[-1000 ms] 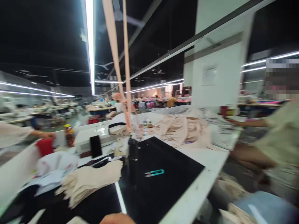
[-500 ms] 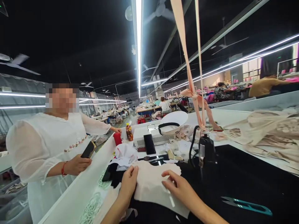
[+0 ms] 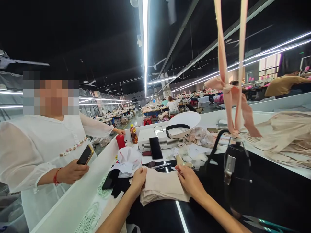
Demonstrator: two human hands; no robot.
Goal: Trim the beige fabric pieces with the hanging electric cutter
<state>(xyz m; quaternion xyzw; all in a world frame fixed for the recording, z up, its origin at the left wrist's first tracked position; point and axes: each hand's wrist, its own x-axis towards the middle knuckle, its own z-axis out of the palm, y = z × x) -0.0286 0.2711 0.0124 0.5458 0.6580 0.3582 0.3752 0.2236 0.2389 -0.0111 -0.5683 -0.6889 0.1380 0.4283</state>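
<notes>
One hand to each side: the left hand (image 3: 139, 179) is clamped on the left edge of a cream cloth stack (image 3: 163, 185) at lower centre of the frame, the right hand (image 3: 188, 178) on its right edge. Layers look uneven along the near edge, so a light, equal grip and small nudges should square them without creasing. Beneath is the black surface (image 3: 155, 217); just beyond, a pen (image 3: 162, 165), then a phone (image 3: 155, 148). Snips (image 3: 261, 221) lie at lower right.
</notes>
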